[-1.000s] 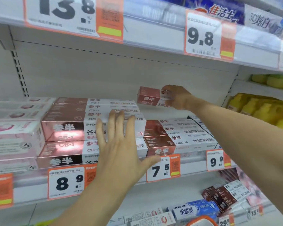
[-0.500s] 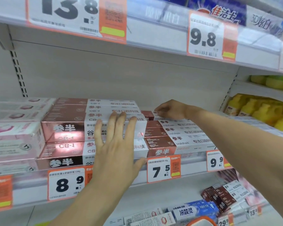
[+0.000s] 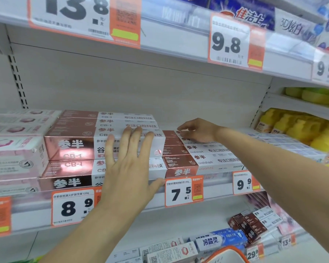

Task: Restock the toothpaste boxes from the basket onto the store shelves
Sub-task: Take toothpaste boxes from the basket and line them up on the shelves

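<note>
My left hand presses flat, fingers straight, against the front of a two-high stack of rose-gold toothpaste boxes on the middle shelf. To the right lies a single layer of red-brown and white toothpaste boxes. At the back of that row my right hand reaches in, its loosely bent fingertips resting on top of the rearmost red-brown box, which lies flat in line with the others. The orange rim of the basket shows at the bottom edge.
Pink boxes fill the shelf's left end. Yellow bottles stand in the bay to the right. The shelf rail carries price tags. Above hangs a shelf with blue boxes; below, more toothpaste boxes.
My right hand brought a red-brown box down from mid-air and laid it at the back of the right row. The left hand stayed pressed on the rose-gold stack.
</note>
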